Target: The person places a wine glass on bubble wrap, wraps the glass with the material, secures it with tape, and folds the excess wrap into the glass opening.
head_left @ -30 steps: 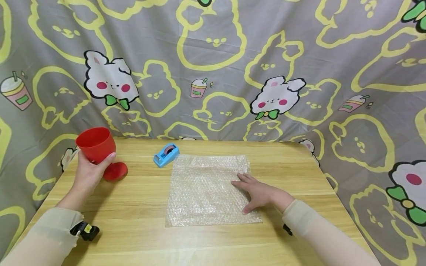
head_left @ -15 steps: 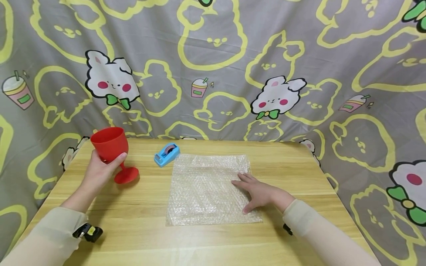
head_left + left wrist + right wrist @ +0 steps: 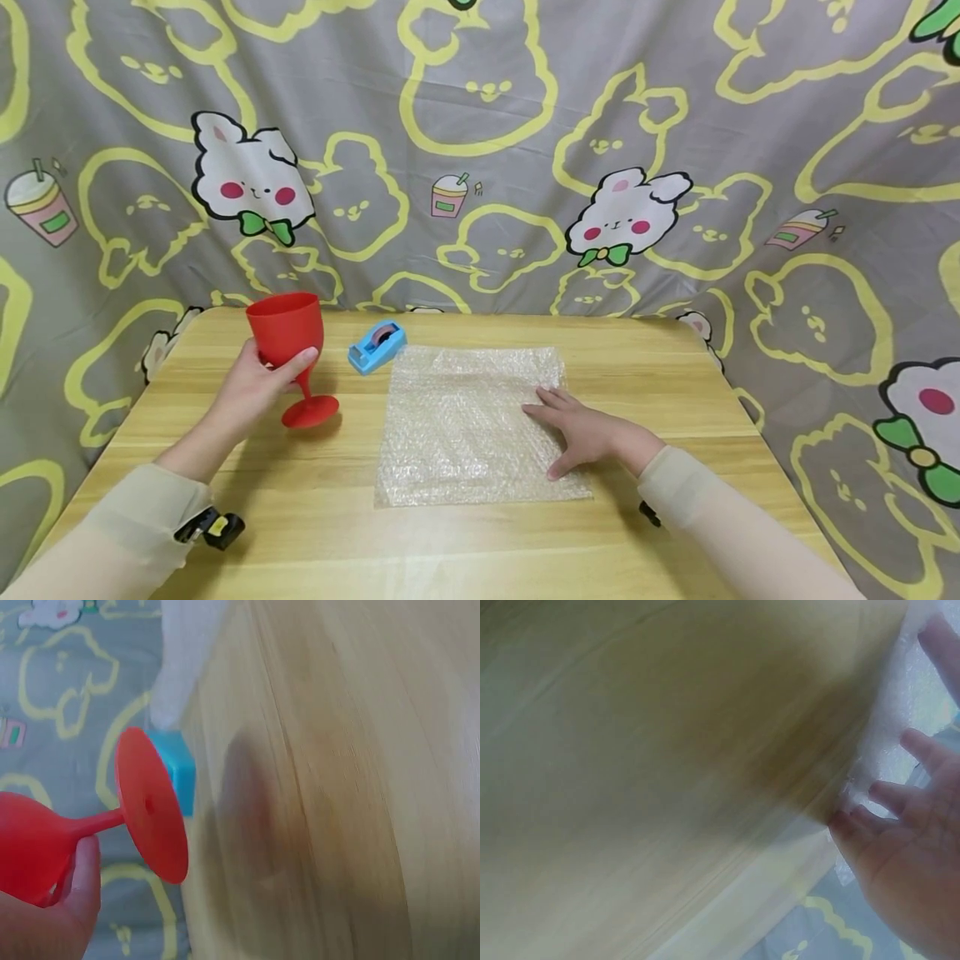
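Observation:
A red goblet (image 3: 287, 332) is upright in my left hand (image 3: 258, 385), which grips the lower bowl near the stem, thumb in front. The left wrist view shows the goblet's round foot (image 3: 152, 806) raised above the tabletop, a shadow on the wood beside it. A sheet of bubble wrap (image 3: 468, 433) lies flat in the middle of the table. My right hand (image 3: 588, 429) rests on its right edge with fingers spread. In the right wrist view, the fingertips of that hand (image 3: 911, 855) touch the bubble wrap's edge.
A blue tape dispenser (image 3: 377, 347) with a roll in it stands at the bubble wrap's far left corner, right of the goblet. Behind the wooden table (image 3: 637, 358) and along its sides hangs a grey patterned curtain (image 3: 510, 192).
My left hand has carried the goblet to the right, toward the bubble wrap, and the goblet has turned more upright. My right hand has stayed on the wrap.

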{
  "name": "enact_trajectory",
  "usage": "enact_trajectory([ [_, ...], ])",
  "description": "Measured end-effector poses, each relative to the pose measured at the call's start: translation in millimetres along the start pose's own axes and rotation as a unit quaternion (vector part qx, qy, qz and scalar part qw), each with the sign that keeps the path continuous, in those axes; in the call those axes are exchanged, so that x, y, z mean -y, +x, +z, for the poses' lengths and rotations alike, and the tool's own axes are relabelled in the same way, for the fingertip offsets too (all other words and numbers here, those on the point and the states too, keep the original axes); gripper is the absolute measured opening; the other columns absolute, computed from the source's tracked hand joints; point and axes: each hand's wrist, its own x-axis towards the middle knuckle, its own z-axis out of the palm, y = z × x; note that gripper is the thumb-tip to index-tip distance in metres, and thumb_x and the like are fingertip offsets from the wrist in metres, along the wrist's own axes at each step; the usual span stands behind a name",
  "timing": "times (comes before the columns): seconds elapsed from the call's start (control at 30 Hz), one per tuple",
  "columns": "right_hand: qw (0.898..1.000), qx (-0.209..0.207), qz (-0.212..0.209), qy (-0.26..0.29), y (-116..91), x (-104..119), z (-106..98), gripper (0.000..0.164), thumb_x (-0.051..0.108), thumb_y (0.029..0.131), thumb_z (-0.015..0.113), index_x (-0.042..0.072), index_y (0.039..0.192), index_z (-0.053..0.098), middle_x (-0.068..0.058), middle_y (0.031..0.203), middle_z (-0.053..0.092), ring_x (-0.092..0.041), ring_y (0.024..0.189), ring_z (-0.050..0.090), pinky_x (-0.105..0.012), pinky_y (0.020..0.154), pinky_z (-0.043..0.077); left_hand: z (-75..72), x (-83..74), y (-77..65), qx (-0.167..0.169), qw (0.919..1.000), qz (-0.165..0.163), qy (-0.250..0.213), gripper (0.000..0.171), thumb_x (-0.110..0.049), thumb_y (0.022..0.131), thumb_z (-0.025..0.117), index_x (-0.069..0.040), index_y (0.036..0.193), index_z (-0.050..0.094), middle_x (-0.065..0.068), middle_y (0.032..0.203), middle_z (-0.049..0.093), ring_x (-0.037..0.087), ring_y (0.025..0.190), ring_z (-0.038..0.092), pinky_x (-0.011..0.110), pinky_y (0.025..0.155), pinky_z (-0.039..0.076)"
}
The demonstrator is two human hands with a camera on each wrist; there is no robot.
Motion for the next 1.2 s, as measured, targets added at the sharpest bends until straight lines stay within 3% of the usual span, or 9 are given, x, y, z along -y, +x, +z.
enact_trajectory([
  [0.17,1.0,0.002,-0.003,0.003,0.7,0.4,-1.7,0.109,0.046,0.072,0.087,0.011,0.158,0.03,-0.023,0.165,0.003,-0.049,0.149,0.001,-0.067,0.114,0.019,11.8,-11.9,-1.7,0.027,0.9992,-0.022,-0.02,0.085,-0.044,0.097,0.062,0.0,0.153,0.015,0.023,0.147,0.037,0.037,0.118,0.052,0.035,0.086,0.058],
  [0.57,1.0,0.005,-0.001,0.005,2.8,-1.4,-2.3,0.11,0.047,0.072,0.087,0.011,0.158,0.029,-0.023,0.165,0.003,-0.048,0.149,0.0,-0.067,0.115,0.018,35.7,-24.5,-1.0,0.075,0.9955,-0.042,-0.038,0.085,-0.046,0.095,0.065,0.0,0.151,0.021,0.021,0.145,0.041,0.036,0.117,0.053,0.047,0.092,0.055],
  [0.97,1.0,0.002,-0.003,0.004,2.6,-1.0,1.7,0.111,0.046,0.071,0.087,0.009,0.157,0.029,-0.024,0.164,0.004,-0.05,0.148,-0.001,-0.067,0.115,0.016,62.0,-27.0,7.8,0.119,0.9876,-0.079,-0.064,0.078,-0.043,0.095,0.065,0.006,0.145,0.032,0.021,0.13,0.053,0.029,0.097,0.064,0.036,0.083,0.058],
  [1.2,1.0,0.005,0.001,0.01,2.6,0.3,0.7,0.11,0.045,0.071,0.087,0.01,0.158,0.029,-0.023,0.165,0.003,-0.048,0.149,-0.001,-0.067,0.115,0.017,74.3,-24.4,9.3,0.135,0.9811,-0.113,-0.078,0.076,-0.044,0.095,0.065,0.007,0.143,0.035,0.019,0.125,0.056,0.024,0.09,0.063,0.033,0.082,0.059],
])
